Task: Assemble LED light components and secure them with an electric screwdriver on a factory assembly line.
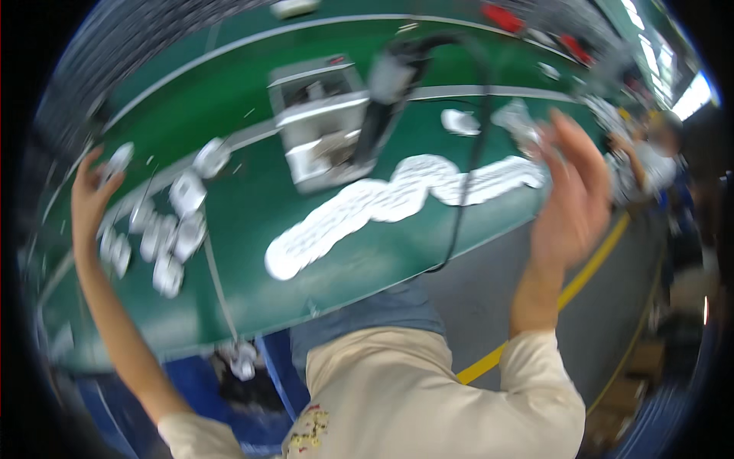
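At the far left, my left hand [93, 193] has its thumb and fingers curled round a small white piece [120, 157], blurred by motion. Below it lie several white rounded plastic-looking pieces [188, 194] in a loose group. On the right, my right hand [572, 203] is raised over the table edge and smeared by motion. Its fingertips are beside a translucent whitish piece [517, 121]; whether they grip it is unclear. Between the hands, a long overlapping row of flat white discs with dark print [329, 222] lies on the green table [359, 268].
A white box-shaped device [325, 122] stands mid-table, with a dark handheld tool [390, 84] and black cable [461, 222] beside it. Another white piece [460, 122] lies behind the discs. Blue bins [191, 390] sit below the table. Another person [650, 161] works at far right.
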`<state>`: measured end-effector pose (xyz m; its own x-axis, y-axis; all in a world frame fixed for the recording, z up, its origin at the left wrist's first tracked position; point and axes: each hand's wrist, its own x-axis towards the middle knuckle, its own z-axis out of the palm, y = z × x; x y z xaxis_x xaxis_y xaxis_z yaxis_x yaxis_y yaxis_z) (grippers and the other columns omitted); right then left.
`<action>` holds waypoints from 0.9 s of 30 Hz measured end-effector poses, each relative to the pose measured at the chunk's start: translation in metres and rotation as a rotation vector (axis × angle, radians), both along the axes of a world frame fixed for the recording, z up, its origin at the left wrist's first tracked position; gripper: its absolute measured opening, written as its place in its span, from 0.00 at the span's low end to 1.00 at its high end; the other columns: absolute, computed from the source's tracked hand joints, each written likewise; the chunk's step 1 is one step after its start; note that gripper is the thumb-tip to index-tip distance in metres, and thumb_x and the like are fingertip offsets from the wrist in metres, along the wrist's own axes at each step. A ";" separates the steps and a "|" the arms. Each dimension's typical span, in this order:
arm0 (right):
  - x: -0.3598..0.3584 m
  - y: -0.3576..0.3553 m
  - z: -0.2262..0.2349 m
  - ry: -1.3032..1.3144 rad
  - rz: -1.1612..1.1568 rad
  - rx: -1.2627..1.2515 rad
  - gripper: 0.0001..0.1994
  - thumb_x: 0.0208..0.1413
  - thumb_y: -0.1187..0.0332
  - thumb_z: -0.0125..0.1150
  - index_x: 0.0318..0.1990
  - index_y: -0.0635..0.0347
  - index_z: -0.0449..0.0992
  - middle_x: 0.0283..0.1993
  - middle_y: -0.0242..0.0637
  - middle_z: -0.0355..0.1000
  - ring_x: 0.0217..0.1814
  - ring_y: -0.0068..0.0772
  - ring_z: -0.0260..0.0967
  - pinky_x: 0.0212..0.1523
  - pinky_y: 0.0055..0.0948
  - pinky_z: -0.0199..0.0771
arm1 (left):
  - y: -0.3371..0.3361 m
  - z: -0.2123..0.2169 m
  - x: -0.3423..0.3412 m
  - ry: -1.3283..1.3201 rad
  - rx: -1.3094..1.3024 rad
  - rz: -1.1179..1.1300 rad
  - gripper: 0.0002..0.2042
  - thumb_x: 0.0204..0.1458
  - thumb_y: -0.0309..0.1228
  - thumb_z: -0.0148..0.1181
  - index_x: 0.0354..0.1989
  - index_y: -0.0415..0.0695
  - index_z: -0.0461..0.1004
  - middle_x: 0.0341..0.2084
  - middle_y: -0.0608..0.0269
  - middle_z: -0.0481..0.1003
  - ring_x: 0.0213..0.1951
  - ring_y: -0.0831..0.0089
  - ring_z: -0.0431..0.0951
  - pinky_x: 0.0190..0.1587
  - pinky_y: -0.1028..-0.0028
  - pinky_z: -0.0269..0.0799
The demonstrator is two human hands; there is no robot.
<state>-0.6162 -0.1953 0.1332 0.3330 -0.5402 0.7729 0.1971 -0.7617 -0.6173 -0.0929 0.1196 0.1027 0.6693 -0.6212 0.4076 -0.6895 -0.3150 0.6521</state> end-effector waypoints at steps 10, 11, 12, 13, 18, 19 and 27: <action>0.103 0.094 -0.104 0.642 0.525 -0.413 0.29 0.37 0.65 0.72 0.51 0.61 0.71 0.57 0.40 0.66 0.64 0.43 0.59 0.62 0.45 0.57 | 0.018 -0.002 -0.248 0.016 0.507 -0.096 0.33 0.29 0.20 0.62 0.53 0.45 0.66 0.36 0.49 0.75 0.38 0.57 0.74 0.43 0.68 0.70; 0.116 0.092 -0.107 0.747 0.496 -0.536 0.31 0.35 0.64 0.74 0.51 0.60 0.71 0.59 0.39 0.64 0.66 0.41 0.56 0.65 0.46 0.52 | 0.016 -0.010 -0.252 -0.011 0.563 -0.128 0.33 0.28 0.20 0.62 0.52 0.45 0.66 0.36 0.48 0.74 0.38 0.53 0.73 0.44 0.64 0.70; 0.130 0.089 -0.109 0.749 0.497 -0.534 0.31 0.35 0.64 0.74 0.51 0.60 0.71 0.59 0.39 0.64 0.66 0.41 0.56 0.65 0.46 0.52 | 0.012 -0.014 -0.258 -0.017 0.659 -0.101 0.32 0.29 0.20 0.61 0.52 0.43 0.66 0.40 0.51 0.74 0.40 0.52 0.73 0.46 0.63 0.70; 0.141 0.084 -0.111 0.852 0.535 -0.584 0.33 0.34 0.62 0.74 0.52 0.60 0.71 0.58 0.39 0.65 0.65 0.40 0.57 0.66 0.46 0.49 | 0.006 -0.019 -0.260 -0.012 0.659 -0.110 0.32 0.29 0.20 0.61 0.52 0.43 0.66 0.40 0.51 0.74 0.40 0.52 0.73 0.46 0.63 0.70; 0.166 0.069 -0.110 1.094 0.648 -0.620 0.33 0.33 0.61 0.75 0.52 0.59 0.71 0.54 0.38 0.67 0.60 0.37 0.61 0.65 0.45 0.50 | -0.021 -0.049 -0.250 0.039 0.460 -0.330 0.31 0.31 0.19 0.63 0.52 0.43 0.66 0.41 0.51 0.73 0.44 0.50 0.72 0.48 0.62 0.70; 0.165 0.067 -0.106 1.133 0.630 -0.595 0.32 0.33 0.62 0.75 0.51 0.59 0.72 0.51 0.37 0.67 0.58 0.36 0.63 0.64 0.45 0.51 | -0.024 -0.057 -0.246 0.139 0.390 -0.337 0.31 0.32 0.19 0.63 0.52 0.44 0.66 0.42 0.52 0.73 0.46 0.51 0.73 0.49 0.63 0.70; 0.150 0.045 -0.104 1.155 0.572 -0.480 0.29 0.35 0.64 0.74 0.49 0.59 0.72 0.45 0.34 0.67 0.52 0.34 0.65 0.62 0.42 0.53 | -0.053 -0.099 -0.238 0.085 0.107 -0.517 0.24 0.34 0.23 0.68 0.46 0.45 0.73 0.51 0.57 0.69 0.48 0.57 0.73 0.45 0.66 0.74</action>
<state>-0.4666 -0.1503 0.0294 0.9916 0.1276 -0.0225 0.1121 -0.9319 -0.3450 -0.3310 0.0668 0.0033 0.2924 -0.9139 0.2816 -0.7187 -0.0157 0.6952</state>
